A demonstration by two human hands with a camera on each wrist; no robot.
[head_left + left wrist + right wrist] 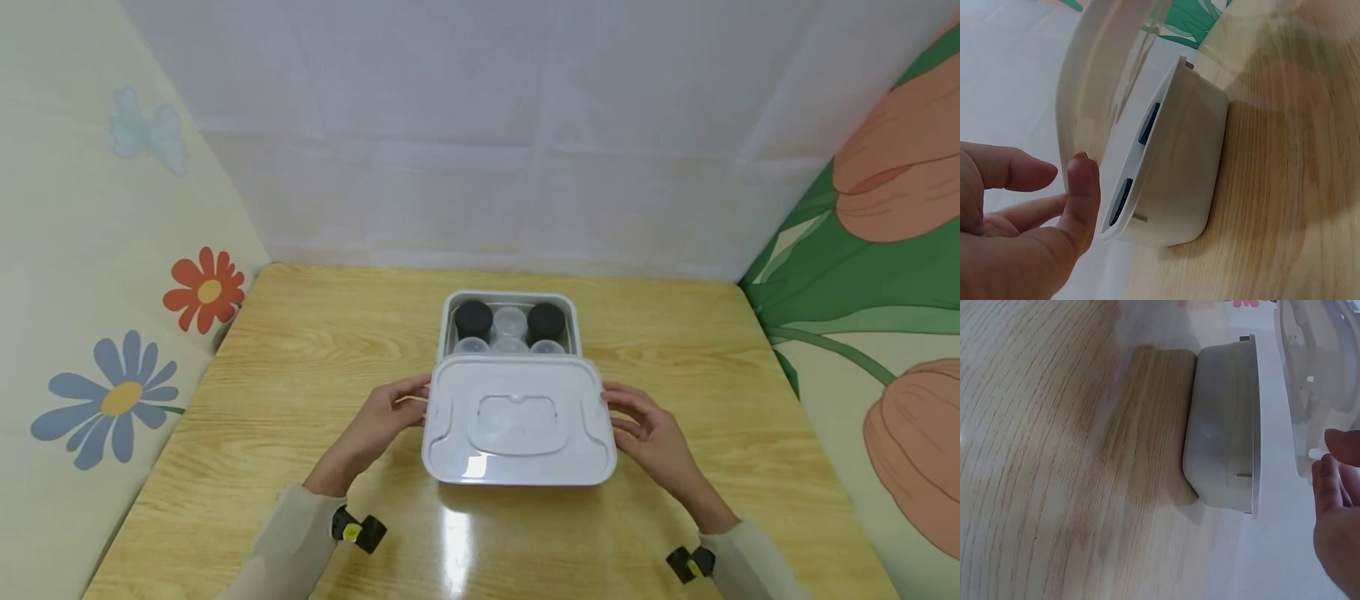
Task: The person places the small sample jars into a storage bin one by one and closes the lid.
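Observation:
A white translucent lid (517,425) is held raised and tilted over the near part of a white storage box (576,329). My left hand (382,421) holds the lid's left edge with bent fingers, while my right hand (656,437) grips its right edge. Inside the uncovered far part of the box stand black round caps (474,318) and several clear round-topped containers (510,322). The left wrist view shows a gap between the lid (1088,94) and the box rim. From the right wrist view, the lid (1310,369) also stands apart from the box (1225,425).
The box stands on a wood-grain table (337,333). A white cloth backdrop (450,183) hangs behind the table's far edge. Flower-patterned panels stand at the left (112,275) and at the right (862,317).

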